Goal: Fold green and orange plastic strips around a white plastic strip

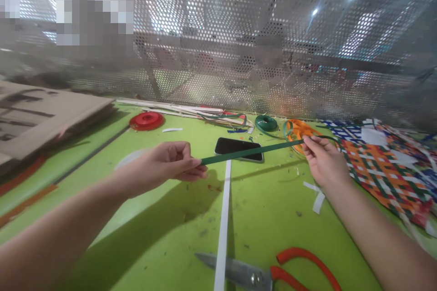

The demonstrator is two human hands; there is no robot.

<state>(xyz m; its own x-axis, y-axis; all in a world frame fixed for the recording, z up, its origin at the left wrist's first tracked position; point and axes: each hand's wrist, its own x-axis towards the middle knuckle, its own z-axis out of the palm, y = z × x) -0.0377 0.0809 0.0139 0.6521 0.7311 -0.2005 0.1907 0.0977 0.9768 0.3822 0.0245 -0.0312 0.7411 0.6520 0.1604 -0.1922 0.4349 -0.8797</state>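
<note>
A narrow green strip [252, 151] is stretched between my two hands above the green table [164, 232]. My left hand [174, 162] pinches its left end between thumb and fingers. At the right, my right hand [321, 157] grips the strip, whose tail curves on past the fingers. Behind the strip lies a black phone [227, 145], partly covered by it. A long white strip [223, 223] runs from near the phone to the bottom edge, crossing the blade of orange-handled scissors [254, 277].
Cardboard [44, 109] lies at the left. Red [146, 120], green [266, 122] and orange [302, 129] strip coils sit at the back, near thin pale strips [177, 109]. Colourful woven pieces [382, 168] cover the right side. A perforated metal screen [211, 45] stands behind the table.
</note>
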